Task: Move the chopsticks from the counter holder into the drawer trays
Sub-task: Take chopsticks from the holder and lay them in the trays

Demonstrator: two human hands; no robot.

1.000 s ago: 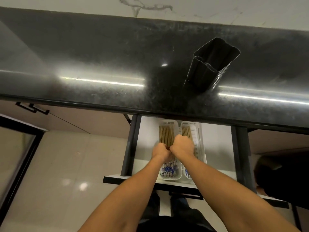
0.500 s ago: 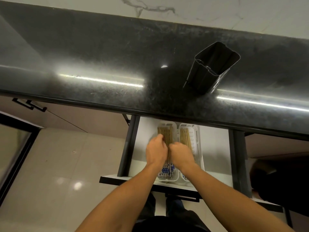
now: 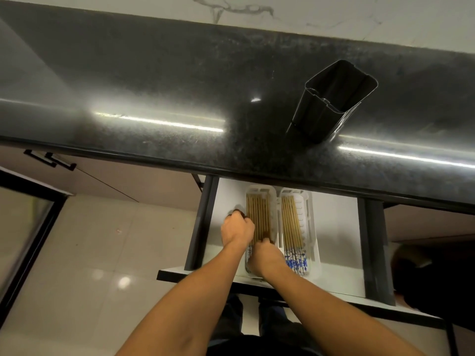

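Observation:
The dark holder [image 3: 334, 98] stands on the black counter [image 3: 154, 86], and nothing shows in its open top. Below the counter the drawer [image 3: 334, 227] is pulled out with two white trays side by side. The left tray [image 3: 259, 187] holds a full row of wooden chopsticks [image 3: 258, 214]. A smaller row of chopsticks [image 3: 291, 222] with blue-patterned ends lies in the right tray [image 3: 312, 227]. My left hand [image 3: 237, 231] is curled at the left tray's left rim. My right hand [image 3: 264, 255] rests with bent fingers on the near ends of the left tray's chopsticks.
Black drawer rails [image 3: 199, 222] run along both sides of the drawer. Black cabinet handles [image 3: 51, 160] sit under the counter edge at left. A dark rounded shape [image 3: 424, 278] lies low at right. Glossy floor tiles [image 3: 102, 253] lie below at left.
My left hand has slid left from the chopsticks to the left tray's rim. My right hand has drawn back toward me and left, uncovering the right tray's chopsticks.

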